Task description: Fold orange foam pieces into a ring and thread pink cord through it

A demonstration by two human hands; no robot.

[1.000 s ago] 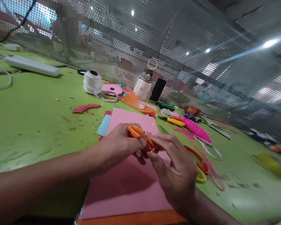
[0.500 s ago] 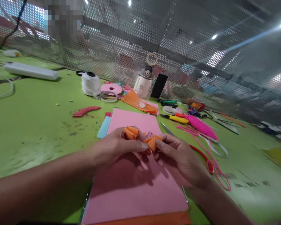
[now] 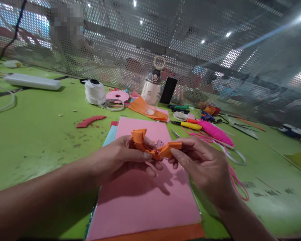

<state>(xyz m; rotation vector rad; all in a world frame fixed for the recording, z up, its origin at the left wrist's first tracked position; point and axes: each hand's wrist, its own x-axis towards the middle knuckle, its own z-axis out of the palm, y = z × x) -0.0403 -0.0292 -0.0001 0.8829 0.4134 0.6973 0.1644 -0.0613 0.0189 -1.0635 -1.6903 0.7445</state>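
Observation:
Between my hands is a chain of folded orange paper (image 3: 139, 138), curved and made of overlapping pieces. My left hand (image 3: 120, 155) grips its longer, curved part, thumb along the near side. The fingers of my right hand (image 3: 200, 162) pinch a folded orange paper piece (image 3: 168, 150) at the chain's right end; whether it is joined to the rest I cannot tell. Both hands are above a pink sheet of paper (image 3: 145, 207), on which their shadows fall. An orange sheet (image 3: 160, 233) shows under its near edge, a light blue one (image 3: 110, 135) at its left.
A red folded-paper strip (image 3: 91, 121) lies at left, near a white string spool (image 3: 95, 93). Behind stand a bottle (image 3: 152, 88) and a phone (image 3: 169, 90). To the right are a yellow-handled cutter (image 3: 190, 126), pink yarn (image 3: 217, 134) and a scissors tip (image 3: 175, 133).
My hands have drawn slightly apart, and the orange chain now shows more fully, its curve opened out. My right hand has moved right, holding the end piece. The camera view has shifted a little.

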